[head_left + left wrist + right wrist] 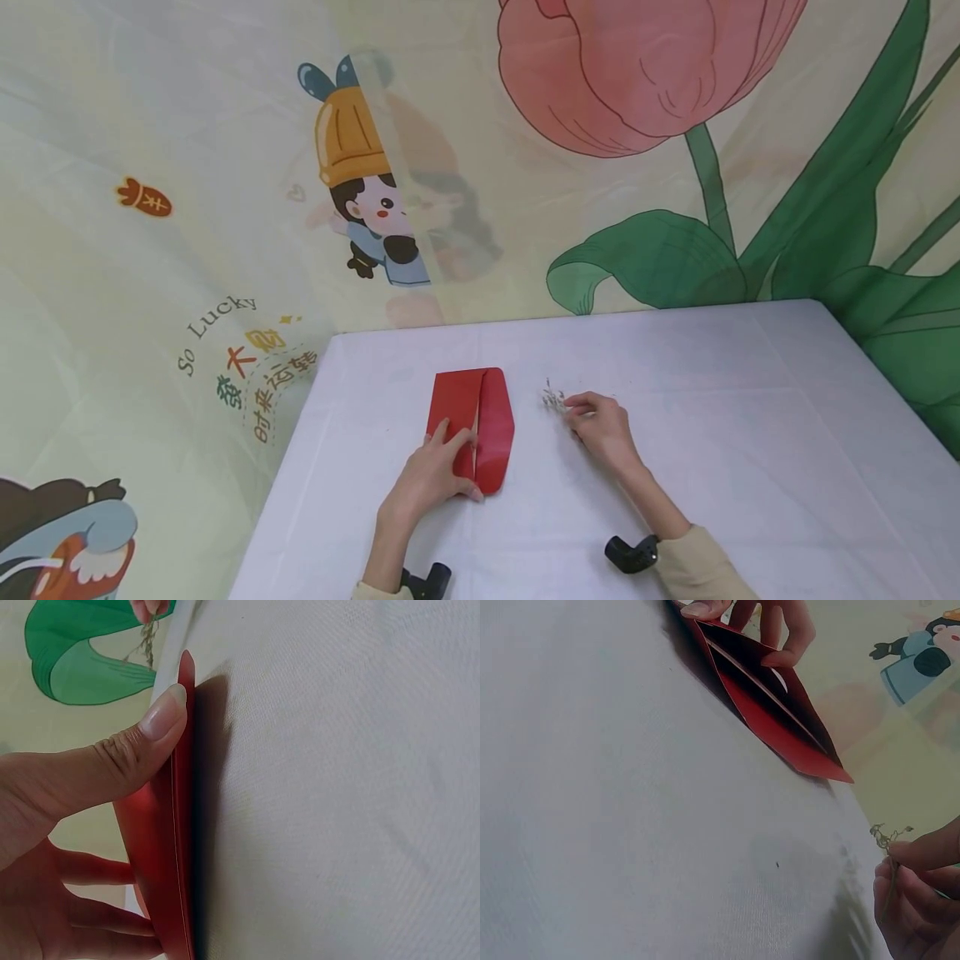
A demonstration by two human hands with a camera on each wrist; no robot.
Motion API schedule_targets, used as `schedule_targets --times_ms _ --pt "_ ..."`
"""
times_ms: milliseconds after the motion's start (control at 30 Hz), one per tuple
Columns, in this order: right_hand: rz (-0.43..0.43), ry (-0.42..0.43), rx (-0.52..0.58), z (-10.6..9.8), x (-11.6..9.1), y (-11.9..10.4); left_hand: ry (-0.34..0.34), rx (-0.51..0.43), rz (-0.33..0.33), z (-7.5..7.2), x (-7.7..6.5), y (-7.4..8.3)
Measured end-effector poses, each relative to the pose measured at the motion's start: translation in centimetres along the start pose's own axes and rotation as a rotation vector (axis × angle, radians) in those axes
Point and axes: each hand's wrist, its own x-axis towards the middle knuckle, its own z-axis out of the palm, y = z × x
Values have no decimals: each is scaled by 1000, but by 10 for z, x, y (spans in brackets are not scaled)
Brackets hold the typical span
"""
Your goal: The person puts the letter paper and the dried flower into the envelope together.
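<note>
A red envelope (454,393) lies on the white-covered table, its flap (497,425) folded out to the right. My left hand (429,473) grips it from the near side, with the thumb at the lower edge and the fingertips on the upper face. In the right wrist view the mouth of the envelope (784,744) gapes, and a pale edge shows inside. To the right, my right hand (604,430) pinches a small sprig of dried flowers (552,399) between thumb and fingers, above the table and apart from the flap.
The white cloth (720,467) covers the table up to its back edge. Behind hangs a printed curtain (465,108) with a tulip and cartoon figures. A tiny dark speck (778,864) lies on the cloth near the right hand.
</note>
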Motion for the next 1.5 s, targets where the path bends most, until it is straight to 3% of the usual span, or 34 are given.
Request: schedule_targets --times_ms 933,1500 --pt "-47 -95 111 58 5 -24 -14 -15 0 0 2 -3" --pt "-53 -121 106 79 10 -34 -18 -16 2 -1 2 -3"
